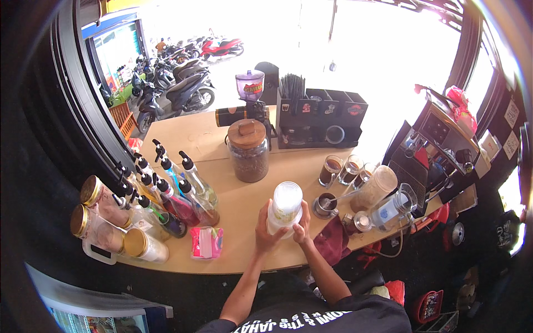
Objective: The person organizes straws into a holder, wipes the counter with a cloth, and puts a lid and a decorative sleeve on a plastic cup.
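Observation:
Between both palms I hold a stack of clear plastic cups (287,202), its bright round end facing up, above the front of the wooden counter (241,249). My left hand (266,231) wraps the left side of the stack, thumb across its lower front. On the opposite side, my right hand (303,224) grips it with the thumb near the bottom. Right of the stack stands a metal cup (325,207) of dark contents with a spoon in it. A maroon cloth (333,241) lies by my right wrist, and a pink tissue pack (207,243) sits left of my left hand.
Several pump-top syrup bottles (179,195) and gold-lidded jars (145,245) crowd the left. A wooden-lidded jar of coffee beans (249,156), a grinder (250,85) and a black organizer (318,120) stand behind. Glass mugs (332,168) and an espresso machine (437,145) are on the right.

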Tool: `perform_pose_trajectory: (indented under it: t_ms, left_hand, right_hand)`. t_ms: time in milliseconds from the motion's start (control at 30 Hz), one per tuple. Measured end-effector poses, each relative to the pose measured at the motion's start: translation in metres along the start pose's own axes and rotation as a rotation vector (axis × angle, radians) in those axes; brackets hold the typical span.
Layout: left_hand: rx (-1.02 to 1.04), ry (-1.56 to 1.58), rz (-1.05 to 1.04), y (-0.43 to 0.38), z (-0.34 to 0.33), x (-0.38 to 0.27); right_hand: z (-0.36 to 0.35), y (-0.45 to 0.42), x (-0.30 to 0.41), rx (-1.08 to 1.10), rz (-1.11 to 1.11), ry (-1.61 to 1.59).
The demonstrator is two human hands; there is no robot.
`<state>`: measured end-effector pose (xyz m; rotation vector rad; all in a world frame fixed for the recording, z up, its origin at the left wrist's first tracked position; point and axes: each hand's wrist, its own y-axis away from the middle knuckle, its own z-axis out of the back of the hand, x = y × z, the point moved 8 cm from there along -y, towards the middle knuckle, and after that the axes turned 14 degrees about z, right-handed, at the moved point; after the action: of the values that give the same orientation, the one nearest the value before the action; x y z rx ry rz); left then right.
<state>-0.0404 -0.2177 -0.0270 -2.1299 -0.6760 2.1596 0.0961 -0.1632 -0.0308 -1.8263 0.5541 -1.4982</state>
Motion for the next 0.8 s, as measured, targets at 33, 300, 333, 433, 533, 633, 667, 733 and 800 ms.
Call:
perform_pose_trajectory:
  t_ms: [33, 300, 333, 433, 533, 633, 667, 733, 800]
  left_hand:
    - [0.002, 0.004, 0.008, 0.000, 0.000, 0.001]
    - [0.025, 0.038, 0.043, -0.003, 0.000, 0.007]
    - [0.022, 0.036, 0.037, -0.002, 0.001, 0.006]
    - [0.016, 0.026, 0.020, -0.001, -0.001, -0.003]
    - [0.008, 0.024, 0.006, 0.000, -0.001, -0.009]
    - [0.026, -0.005, 0.006, -0.003, -0.002, -0.004]
    - [0.027, 0.011, 0.013, -0.001, -0.002, 0.000]
    - [0.029, 0.038, 0.007, -0.002, 0.001, 0.002]
    - [0.052, 0.096, -0.010, -0.005, 0.001, 0.005]
  right_hand:
    - [0.001, 0.001, 0.000, -0.006, -0.006, 0.003]
    - [-0.001, -0.004, 0.003, -0.035, -0.014, -0.019]
    - [-0.002, -0.005, 0.005, -0.037, -0.001, -0.022]
    - [-0.003, -0.007, 0.009, -0.049, 0.037, -0.027]
    - [-0.003, -0.007, 0.011, -0.061, 0.064, -0.031]
    - [0.000, -0.005, 0.006, -0.066, 0.080, -0.018]
    - [0.001, -0.002, 0.006, -0.065, 0.086, -0.005]
    - [-0.002, -0.004, 0.003, -0.070, 0.101, -0.020]
    - [-0.005, 0.002, 0.000, -0.082, 0.083, -0.063]
